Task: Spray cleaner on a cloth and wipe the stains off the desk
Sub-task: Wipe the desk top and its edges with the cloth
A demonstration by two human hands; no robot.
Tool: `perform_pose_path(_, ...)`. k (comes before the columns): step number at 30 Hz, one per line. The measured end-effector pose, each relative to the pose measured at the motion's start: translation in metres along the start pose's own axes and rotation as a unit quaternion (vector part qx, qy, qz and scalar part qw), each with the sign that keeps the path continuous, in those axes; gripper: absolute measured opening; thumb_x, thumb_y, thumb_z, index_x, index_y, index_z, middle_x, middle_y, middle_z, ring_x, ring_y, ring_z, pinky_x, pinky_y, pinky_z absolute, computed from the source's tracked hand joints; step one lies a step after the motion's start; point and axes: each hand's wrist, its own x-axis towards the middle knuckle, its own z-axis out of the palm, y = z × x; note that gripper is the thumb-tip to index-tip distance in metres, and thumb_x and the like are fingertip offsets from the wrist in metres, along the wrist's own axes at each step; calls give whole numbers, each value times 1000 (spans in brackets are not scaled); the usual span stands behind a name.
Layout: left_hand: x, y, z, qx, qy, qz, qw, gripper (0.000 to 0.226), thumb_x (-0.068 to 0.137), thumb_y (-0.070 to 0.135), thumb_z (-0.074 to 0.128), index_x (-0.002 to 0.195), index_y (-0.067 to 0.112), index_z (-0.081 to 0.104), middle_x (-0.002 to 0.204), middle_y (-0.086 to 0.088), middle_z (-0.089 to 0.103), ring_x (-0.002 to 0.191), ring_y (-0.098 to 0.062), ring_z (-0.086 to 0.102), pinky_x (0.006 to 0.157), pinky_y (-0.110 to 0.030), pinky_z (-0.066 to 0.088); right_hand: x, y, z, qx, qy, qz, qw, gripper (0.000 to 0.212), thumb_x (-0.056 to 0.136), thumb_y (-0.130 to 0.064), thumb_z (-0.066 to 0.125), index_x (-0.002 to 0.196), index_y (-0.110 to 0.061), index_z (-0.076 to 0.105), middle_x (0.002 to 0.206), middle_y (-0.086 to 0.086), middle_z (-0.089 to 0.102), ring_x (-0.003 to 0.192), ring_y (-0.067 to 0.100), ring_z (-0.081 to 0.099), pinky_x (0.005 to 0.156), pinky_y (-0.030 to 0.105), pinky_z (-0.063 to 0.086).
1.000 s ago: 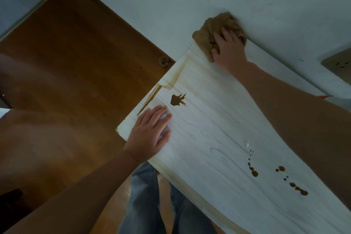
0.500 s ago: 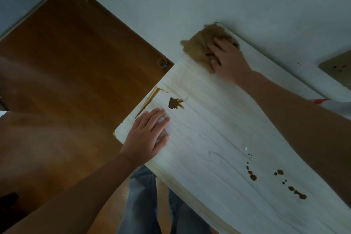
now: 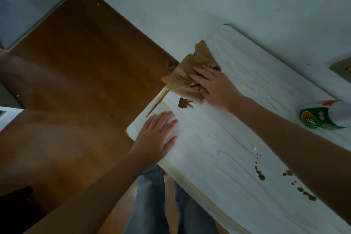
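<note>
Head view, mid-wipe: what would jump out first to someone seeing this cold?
The right hand pressing a brown cloth at the left end of the white desk stands out first, with a dark blot just beside the cloth's near edge. The left hand lies flat by the near-left corner. Further right, dark drops dot the near side, and a green-labelled bottle sits at the frame's right edge.
</note>
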Motion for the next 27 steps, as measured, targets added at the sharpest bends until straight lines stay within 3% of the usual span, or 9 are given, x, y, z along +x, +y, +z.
perform_pose_path(4, -35, -11, -15, 9, 6, -87, 996, 54, 106, 50, 29, 144, 16, 49, 154, -10, 49, 142, -28, 45, 116, -50, 39, 29, 29, -11, 0, 23, 128, 992, 59, 99, -27, 49, 155, -23, 31, 165, 6, 22, 152, 30, 16, 123, 48, 14)
perform_pose_path(8, -67, -33, -27, 29, 10, -177, 984, 56, 101, 48, 39, 144, 13, 46, 150, -13, 52, 135, -33, 50, 111, -49, 39, 39, -6, -5, 13, 35, 193, 980, 59, 101, -27, 46, 156, -20, 27, 166, 9, 15, 153, 32, 9, 123, 50, 10)
perform_pose_path(12, -81, -52, -26, 31, -36, -158, 986, 64, 103, 56, 29, 145, 12, 48, 146, -12, 55, 131, -32, 55, 107, -48, 46, 15, -63, 14, 11, 21, 90, 996, 59, 99, -30, 50, 155, -21, 31, 165, 7, 18, 152, 32, 11, 122, 51, 9)
perform_pose_path(14, -81, -57, -25, 19, -44, -149, 988, 63, 102, 52, 34, 145, 10, 50, 145, -11, 55, 131, -30, 54, 105, -48, 49, -4, -86, 26, 15, 8, 20, 1000, 58, 98, -33, 50, 152, -21, 37, 163, 8, 24, 151, 33, 16, 122, 52, 9)
perform_pose_path(17, -80, -63, -25, 14, -43, -136, 990, 59, 101, 48, 38, 144, 9, 51, 144, -10, 55, 131, -27, 52, 104, -45, 50, -23, -96, 38, -2, -30, -58, 998, 58, 97, -38, 41, 153, -24, 35, 164, 4, 24, 152, 29, 16, 123, 49, 9)
perform_pose_path(19, -77, -65, -24, 13, -52, -123, 991, 58, 102, 48, 38, 145, 10, 49, 146, -9, 53, 133, -26, 50, 105, -43, 48, -20, -80, 31, -11, -41, -64, 997, 57, 100, -37, 43, 155, -27, 31, 165, 0, 22, 153, 25, 15, 124, 45, 9)
perform_pose_path(23, -79, -73, -26, 7, -69, -105, 992, 62, 103, 50, 34, 147, 10, 48, 148, -8, 51, 135, -25, 49, 107, -42, 46, 5, -58, 18, 10, 23, 81, 996, 54, 100, -28, 48, 153, -22, 37, 163, 7, 27, 151, 31, 19, 123, 49, 13)
perform_pose_path(27, -79, -79, -28, -29, -64, -86, 994, 60, 103, 47, 35, 147, 9, 49, 148, -9, 53, 135, -24, 50, 110, -43, 46, 18, -90, 23, 32, 59, 229, 971, 56, 98, -21, 47, 153, -20, 34, 164, 10, 22, 152, 33, 14, 122, 51, 9)
